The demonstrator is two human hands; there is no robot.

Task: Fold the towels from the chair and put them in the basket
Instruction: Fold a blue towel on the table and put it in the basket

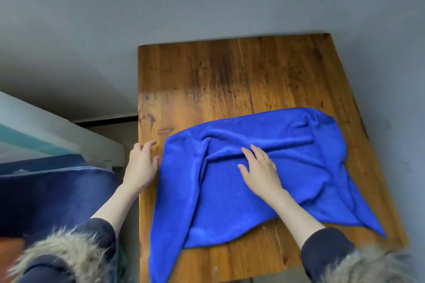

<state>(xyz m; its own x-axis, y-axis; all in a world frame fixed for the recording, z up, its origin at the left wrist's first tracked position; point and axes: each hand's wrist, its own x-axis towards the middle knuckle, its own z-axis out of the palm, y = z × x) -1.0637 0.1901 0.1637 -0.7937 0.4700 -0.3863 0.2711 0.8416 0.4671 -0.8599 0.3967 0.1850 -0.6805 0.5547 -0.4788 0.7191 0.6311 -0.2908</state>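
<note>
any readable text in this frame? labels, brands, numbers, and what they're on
None. No readable text, label, brand or number shows in the head view.
Blue towel: plain cloth, no tag or print visible.
Wooden table: only grain, scratches and stains.
Dark blue cloth at left: no markings.
Sleeves and fur cuffs: no logo visible.

Plush matt cloth towel — on a scuffed, glossy wooden table.

towel on table, right hand atop
</note>
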